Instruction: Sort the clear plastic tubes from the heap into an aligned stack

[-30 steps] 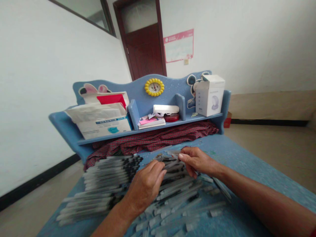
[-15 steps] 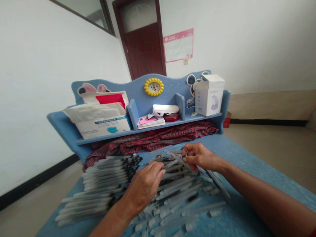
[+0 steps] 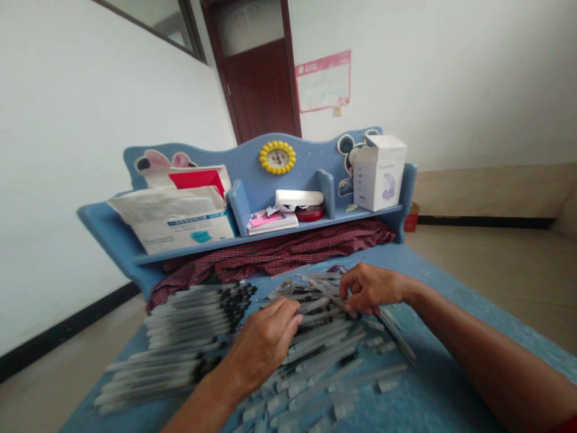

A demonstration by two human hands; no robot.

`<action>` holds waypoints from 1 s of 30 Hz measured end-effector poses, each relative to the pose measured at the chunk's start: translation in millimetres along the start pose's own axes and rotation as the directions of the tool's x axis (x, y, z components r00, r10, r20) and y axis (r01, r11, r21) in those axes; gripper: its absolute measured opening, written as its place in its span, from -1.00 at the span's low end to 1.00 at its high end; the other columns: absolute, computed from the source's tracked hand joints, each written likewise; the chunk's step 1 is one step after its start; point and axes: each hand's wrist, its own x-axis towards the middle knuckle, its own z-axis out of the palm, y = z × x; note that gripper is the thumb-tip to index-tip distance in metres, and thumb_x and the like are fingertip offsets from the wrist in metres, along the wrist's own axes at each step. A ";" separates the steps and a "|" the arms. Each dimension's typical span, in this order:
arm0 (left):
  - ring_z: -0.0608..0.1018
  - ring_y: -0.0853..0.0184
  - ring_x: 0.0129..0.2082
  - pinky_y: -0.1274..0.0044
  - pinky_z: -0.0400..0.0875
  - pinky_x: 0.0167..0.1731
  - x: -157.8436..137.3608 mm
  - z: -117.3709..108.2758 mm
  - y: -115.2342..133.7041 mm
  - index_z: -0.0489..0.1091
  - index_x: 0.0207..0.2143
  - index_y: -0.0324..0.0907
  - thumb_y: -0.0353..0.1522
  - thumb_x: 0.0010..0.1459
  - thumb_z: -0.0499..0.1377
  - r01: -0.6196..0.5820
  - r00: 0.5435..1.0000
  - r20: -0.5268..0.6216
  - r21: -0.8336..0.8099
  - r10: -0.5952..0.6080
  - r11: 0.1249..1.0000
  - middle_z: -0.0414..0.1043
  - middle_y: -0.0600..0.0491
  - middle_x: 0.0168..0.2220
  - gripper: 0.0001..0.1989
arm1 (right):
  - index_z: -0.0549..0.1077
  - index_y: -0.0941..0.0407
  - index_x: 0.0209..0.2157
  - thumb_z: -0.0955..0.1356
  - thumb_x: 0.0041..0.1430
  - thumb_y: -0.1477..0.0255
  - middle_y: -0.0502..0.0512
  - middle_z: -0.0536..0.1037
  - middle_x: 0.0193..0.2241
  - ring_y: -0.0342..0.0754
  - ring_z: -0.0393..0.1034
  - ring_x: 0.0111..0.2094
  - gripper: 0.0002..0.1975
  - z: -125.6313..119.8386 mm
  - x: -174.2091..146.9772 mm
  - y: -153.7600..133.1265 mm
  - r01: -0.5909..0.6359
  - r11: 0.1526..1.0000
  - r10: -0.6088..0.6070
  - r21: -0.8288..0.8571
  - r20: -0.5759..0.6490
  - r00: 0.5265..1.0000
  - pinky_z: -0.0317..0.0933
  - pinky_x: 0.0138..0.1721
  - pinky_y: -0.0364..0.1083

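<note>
My left hand [image 3: 267, 338] is closed over the middle of the table, thumb and fingers pressed together. A translucent pen [image 3: 316, 305] sticks out to the right from its fingertips. To the right, my right hand [image 3: 373, 288] is curled with its fingertips down at the edge of a loose pile of clear pens [image 3: 322, 346]; whatever it pinches is hidden. On the left lie stacked rows of pens [image 3: 187, 316] with black ends pointing right. Short clear caps [image 3: 345, 411] are scattered along the front of the pile.
A blue shelf [image 3: 331, 198] stands along the table's back, holding a mask box [image 3: 189, 231], papers [image 3: 270, 224], a red round tin [image 3: 310, 213] and a white box [image 3: 379, 174]. Checked cloth [image 3: 279, 252] is bunched beneath it. Longer thin rods [image 3: 397, 335] lie beside my right wrist.
My right hand has shifted slightly right and down, away from the pen at my left fingertips. My left hand stays nearly in place. The whole view has moved a little.
</note>
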 end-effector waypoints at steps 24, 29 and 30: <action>0.53 0.23 -0.34 0.48 0.36 -0.30 -8.1 -31.3 -72.9 0.43 -0.32 -0.18 -0.27 0.09 0.08 0.377 0.913 -0.128 -0.100 -0.387 0.921 0.49 -0.01 -0.36 -0.79 | 0.30 0.15 -0.60 0.31 -0.01 0.35 -0.06 0.40 -0.81 -0.24 0.19 -0.82 -0.81 -3.9 12.6 12.2 0.172 0.929 -0.009 0.326 -0.446 0.895 -0.10 -0.77 -0.25; 0.46 0.36 -0.59 0.58 0.33 -0.59 1.1 -29.7 -48.1 0.38 -0.35 -0.21 -0.27 -0.02 0.19 0.548 0.653 -0.003 -0.689 -0.757 0.475 0.45 0.07 -0.54 -0.80 | 0.28 0.13 -0.62 0.29 0.03 0.33 -0.09 0.36 -0.81 -0.22 0.18 -0.81 -0.76 1.6 9.5 10.8 0.039 0.990 -0.005 0.135 -0.248 0.969 -0.02 -0.76 -0.24; 0.48 0.36 -0.56 0.59 0.36 -0.58 4.1 -29.8 -40.5 0.36 -0.35 -0.22 -0.29 -0.04 0.21 0.504 0.634 0.044 -0.781 -0.772 0.368 0.46 0.06 -0.50 -0.79 | 0.27 0.13 -0.63 0.29 0.04 0.31 -0.10 0.35 -0.81 -0.21 0.19 -0.80 -0.73 2.5 9.1 10.8 0.017 0.997 0.000 0.075 -0.218 0.976 0.00 -0.76 -0.23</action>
